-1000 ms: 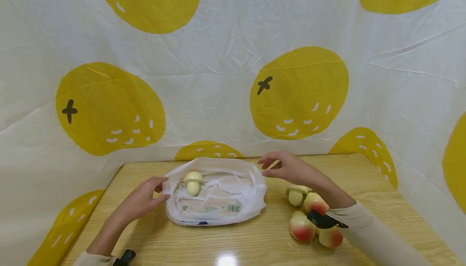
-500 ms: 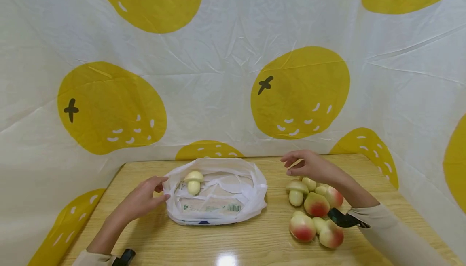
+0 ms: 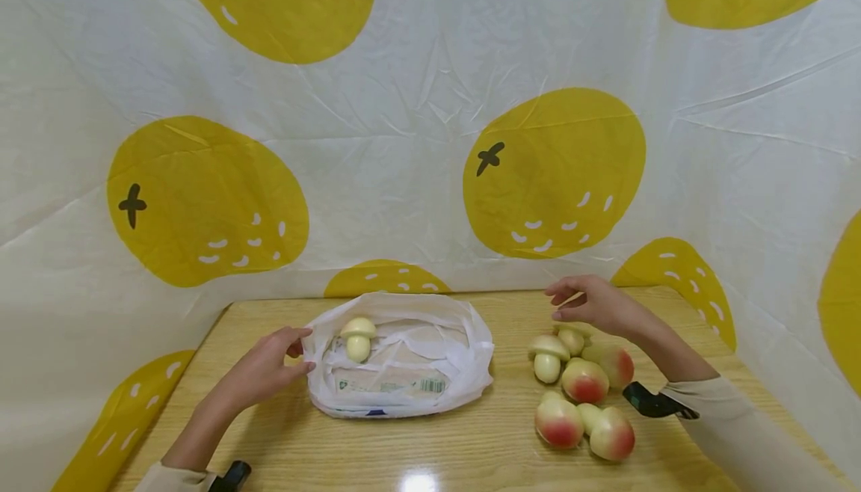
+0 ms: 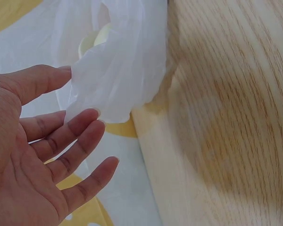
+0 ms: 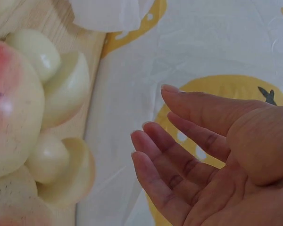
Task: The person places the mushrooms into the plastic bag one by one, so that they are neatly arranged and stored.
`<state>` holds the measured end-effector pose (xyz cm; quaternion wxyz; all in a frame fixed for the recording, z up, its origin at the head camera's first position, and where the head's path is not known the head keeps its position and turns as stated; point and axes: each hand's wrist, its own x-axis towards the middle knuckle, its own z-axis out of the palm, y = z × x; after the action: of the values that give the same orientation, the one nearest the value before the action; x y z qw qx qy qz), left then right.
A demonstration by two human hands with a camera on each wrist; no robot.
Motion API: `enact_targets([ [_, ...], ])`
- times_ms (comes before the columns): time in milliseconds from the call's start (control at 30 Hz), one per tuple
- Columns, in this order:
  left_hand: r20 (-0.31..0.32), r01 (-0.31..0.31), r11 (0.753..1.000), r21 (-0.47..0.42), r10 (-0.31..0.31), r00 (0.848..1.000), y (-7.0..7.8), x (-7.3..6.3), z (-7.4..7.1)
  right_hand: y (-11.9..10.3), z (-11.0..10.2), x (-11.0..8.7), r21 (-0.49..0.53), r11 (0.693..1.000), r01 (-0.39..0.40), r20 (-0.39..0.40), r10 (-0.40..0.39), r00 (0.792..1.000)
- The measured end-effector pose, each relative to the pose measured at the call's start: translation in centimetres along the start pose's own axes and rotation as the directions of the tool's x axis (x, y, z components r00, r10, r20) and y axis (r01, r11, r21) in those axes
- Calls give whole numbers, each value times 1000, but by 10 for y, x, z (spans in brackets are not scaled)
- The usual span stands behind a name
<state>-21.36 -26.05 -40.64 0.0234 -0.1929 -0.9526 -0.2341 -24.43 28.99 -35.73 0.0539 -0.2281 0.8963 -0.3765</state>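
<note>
1. Table (image 3: 323, 451): bears everything I'm watching.
2. White bag (image 3: 479, 369): mouth up; I'd keep it spread wide.
3. Left hand (image 3: 269, 365): thumb and fingers apart, touching the rim; light steadying seems enough.
4. Right hand (image 3: 595, 305): fingers loosely apart, holding nothing; I'd approach from above.
5. Peaches (image 3: 585, 381): right of the bag; probably slippery, so cup them.
6. Loose mushrooms (image 3: 547, 357): beside them; bagged mushroom (image 3: 357, 339): inside, left.

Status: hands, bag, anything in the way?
Left hand touching white bag at its left edge. Right hand empty, near two loose mushrooms. Bag open, one mushroom inside; nothing seen blocking its mouth.
</note>
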Motion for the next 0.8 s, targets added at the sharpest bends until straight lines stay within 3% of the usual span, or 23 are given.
enact_targets([
  [800,11,-2,1000,-8,2,1000,0,-1,0,34,-8,-16,-108,989,-105,-71,98,993],
])
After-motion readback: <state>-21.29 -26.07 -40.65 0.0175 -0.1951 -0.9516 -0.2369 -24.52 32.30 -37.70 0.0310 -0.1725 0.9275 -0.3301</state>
